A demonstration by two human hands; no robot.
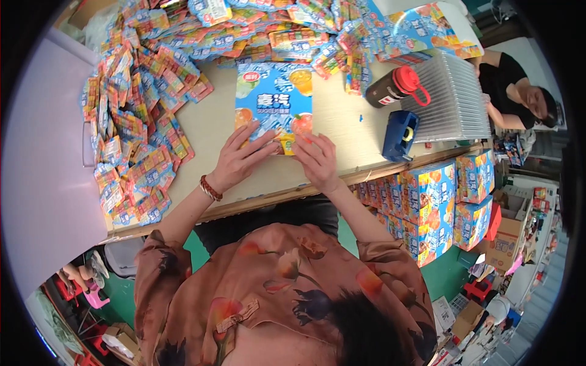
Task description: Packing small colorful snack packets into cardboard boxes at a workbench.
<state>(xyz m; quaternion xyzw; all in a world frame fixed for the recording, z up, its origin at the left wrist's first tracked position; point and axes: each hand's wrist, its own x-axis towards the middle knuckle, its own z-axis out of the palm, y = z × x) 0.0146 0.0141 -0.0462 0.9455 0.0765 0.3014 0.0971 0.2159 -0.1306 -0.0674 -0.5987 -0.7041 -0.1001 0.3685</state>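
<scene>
A blue cardboard box [274,91] with fruit pictures lies on the table before me, its printed face up. My left hand [243,157] rests on its near left corner, fingers stretched out and slightly apart over the printed face. On the near right corner lies my right hand [317,160], its fingers extended and a little bent. Both hands touch the box; neither thumb shows clearly. Around the box, to the left and behind, are heaps of colourful flat candy packs [146,122].
To the right stand a dark bottle with a red lid [392,86], a blue tape dispenser [400,135] and a clear ridged plastic stack [448,97]. Filled-looking printed boxes [427,195] are stacked below the table's right edge. Another person [516,91] sits at far right.
</scene>
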